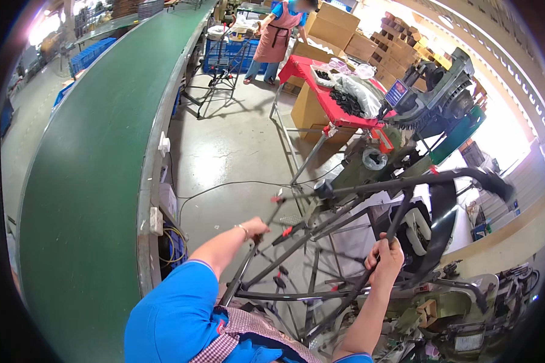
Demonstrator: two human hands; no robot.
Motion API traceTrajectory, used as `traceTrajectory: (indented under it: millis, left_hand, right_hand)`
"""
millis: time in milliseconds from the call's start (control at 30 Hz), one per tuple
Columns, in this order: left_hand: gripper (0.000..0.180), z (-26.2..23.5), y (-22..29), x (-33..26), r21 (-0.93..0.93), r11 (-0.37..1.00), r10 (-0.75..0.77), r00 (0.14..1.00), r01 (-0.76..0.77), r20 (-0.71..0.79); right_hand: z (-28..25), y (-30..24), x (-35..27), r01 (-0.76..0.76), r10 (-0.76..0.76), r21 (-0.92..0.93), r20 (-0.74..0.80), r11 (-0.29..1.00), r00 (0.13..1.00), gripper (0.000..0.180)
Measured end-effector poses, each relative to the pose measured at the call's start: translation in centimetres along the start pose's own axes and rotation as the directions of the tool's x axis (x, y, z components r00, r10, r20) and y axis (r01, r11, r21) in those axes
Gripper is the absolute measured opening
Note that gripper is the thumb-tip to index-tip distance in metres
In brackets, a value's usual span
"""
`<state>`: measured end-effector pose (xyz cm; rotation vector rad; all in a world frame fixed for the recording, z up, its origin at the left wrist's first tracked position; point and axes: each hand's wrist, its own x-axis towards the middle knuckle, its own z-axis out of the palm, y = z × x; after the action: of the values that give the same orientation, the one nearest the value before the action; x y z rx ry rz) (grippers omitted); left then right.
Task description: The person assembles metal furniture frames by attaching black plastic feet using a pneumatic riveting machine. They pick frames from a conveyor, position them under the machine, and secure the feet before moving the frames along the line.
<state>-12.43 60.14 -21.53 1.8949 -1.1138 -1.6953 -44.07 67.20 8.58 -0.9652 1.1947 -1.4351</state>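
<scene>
A black tubular metal frame [297,296], shaped like a stroller's, stands tilted in front of my body with its crossing tubes spread out. My left hand [255,230] is closed around one of its thin tubes on the left side. On the right, my right hand [386,257] wraps round another black tube. A dark curved upper bar [406,180] of the frame reaches out to the right, its far end blurred. Small red parts sit at some of the joints. The lower part of the frame is partly hidden by my apron and other tubes.
A long green conveyor belt [91,157] runs along my left. Ahead on the right stands a red-covered table [309,81] with bags and black parts, beside a dark machine [448,91]. Farther off are a person [278,33] in an apron, another black frame [215,85] and cardboard boxes [333,27]. A cable [236,183] crosses the floor.
</scene>
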Motion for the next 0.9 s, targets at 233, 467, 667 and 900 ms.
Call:
traceTrajectory:
  millis: [233, 467, 667, 900]
  left_hand:
    - [0.027, -1.1, 16.0, -3.8, 0.461, 0.414, 0.905, 0.409, -0.785, -0.116]
    - [0.064, 3.0, 32.6, -4.3, 0.698, -0.454, 0.858, -0.063, -0.553, 0.509]
    - [0.024, 4.6, 36.8, -2.5, 0.471, -0.443, 0.451, 0.265, -0.763, 0.852]
    - [0.013, -3.9, 41.4, -1.2, 0.318, -0.182, 0.751, 0.078, -0.93, 0.656]
  right_hand:
    - [1.6, 9.6, 8.1, -0.296, 0.304, -0.265, -0.01, 0.918, 0.953, 0.022]
    - [7.6, 17.3, 14.2, -0.323, 0.353, -0.209, 0.124, 0.923, 0.928, 0.035]
    - [10.5, 11.1, 19.6, 0.306, -0.185, -0.369, 0.33, 0.877, 0.926, 0.033]
    - [-7.2, 20.0, 16.6, -0.096, -0.517, -0.855, -0.394, 0.51, 0.76, 0.014]
